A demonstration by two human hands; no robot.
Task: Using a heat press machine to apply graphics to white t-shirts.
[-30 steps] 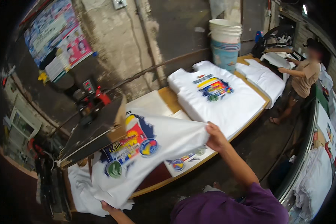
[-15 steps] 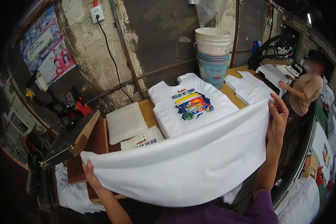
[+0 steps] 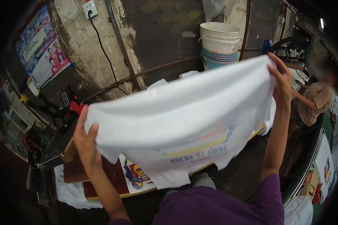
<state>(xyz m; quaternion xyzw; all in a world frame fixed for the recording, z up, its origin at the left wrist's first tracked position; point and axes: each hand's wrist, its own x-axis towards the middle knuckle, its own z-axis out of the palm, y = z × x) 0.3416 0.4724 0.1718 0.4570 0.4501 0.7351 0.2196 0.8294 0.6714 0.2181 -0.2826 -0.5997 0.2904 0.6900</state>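
A white shirt (image 3: 176, 120) is stretched wide in the air between my two hands, blurred by motion. Its printed front shows faintly through the cloth, upside down, near the lower edge. My left hand (image 3: 87, 140) grips the shirt's left corner between thumb and fingers. At the upper right corner, my right hand (image 3: 282, 84) pinches the cloth, raised higher than the left. Below the shirt, a white sheet with a colourful print (image 3: 133, 174) lies on the table. The shirt hides most of the tabletop and most of the pile of white shirts (image 3: 157, 83) behind it.
On the left stands a heat press (image 3: 56, 150) with white cloth (image 3: 73, 189) hanging beneath it. Stacked buckets (image 3: 219, 45) stand against the wall at the back. A co-worker (image 3: 315, 97) is at the right, near a green-edged table (image 3: 321, 146) with printed cloth. A black cord (image 3: 105, 52) runs down the wall.
Both hands have risen and lifted the shirt up and away from me, its lower part with the print now hanging in view. The view has shifted slightly, and the printed sheet below is uncovered.
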